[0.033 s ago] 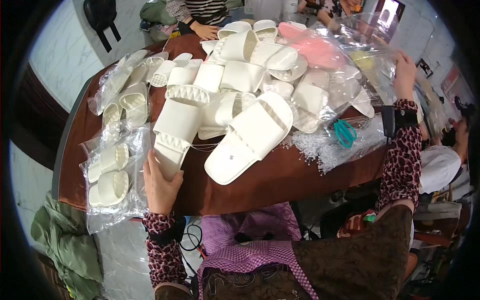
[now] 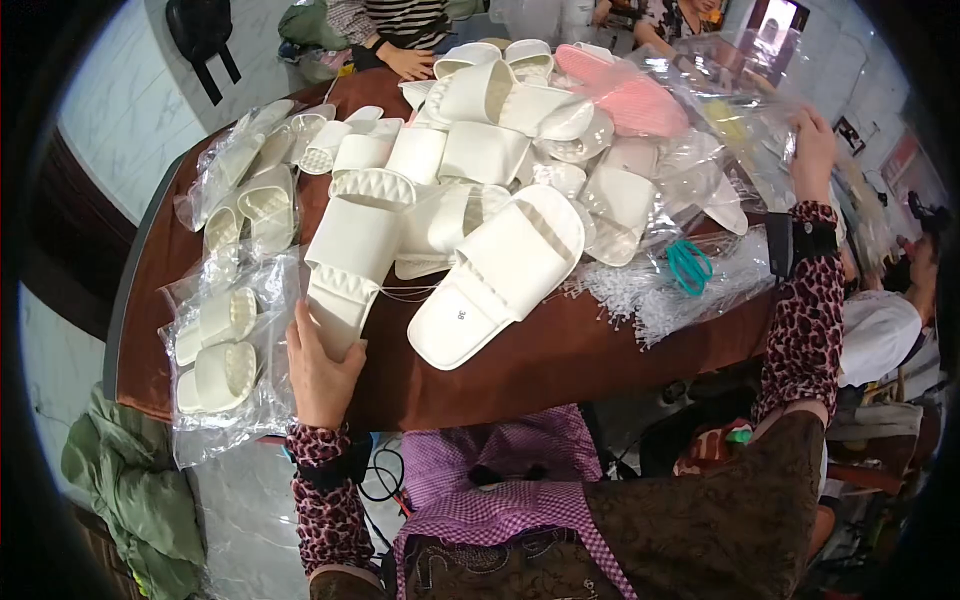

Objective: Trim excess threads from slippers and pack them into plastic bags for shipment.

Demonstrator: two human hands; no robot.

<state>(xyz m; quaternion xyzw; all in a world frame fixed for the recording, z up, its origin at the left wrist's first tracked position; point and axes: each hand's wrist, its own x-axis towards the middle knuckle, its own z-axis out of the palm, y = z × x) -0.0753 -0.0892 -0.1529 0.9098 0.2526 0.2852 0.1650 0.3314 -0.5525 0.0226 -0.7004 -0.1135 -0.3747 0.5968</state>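
My left hand [image 2: 318, 375] grips the near end of a white slipper [image 2: 345, 260] that lies lengthwise on the brown table [image 2: 560, 375]. Beside it, a second white slipper [image 2: 500, 275] lies at an angle, apart from the hand. My right hand [image 2: 812, 140] is stretched out to the far right and holds the edge of a clear plastic bag [image 2: 745, 120] in a heap of such bags. Both forearms wear leopard-print sleeves.
A pile of loose white slippers [image 2: 480, 130] and a pink pair [image 2: 625, 100] fill the table's middle. Bagged slippers [image 2: 225, 345] line the left edge. Clear plastic ties [image 2: 650, 300] and a teal loop [image 2: 688, 265] lie to the right. Another person's hand [image 2: 405, 62] rests at the far side.
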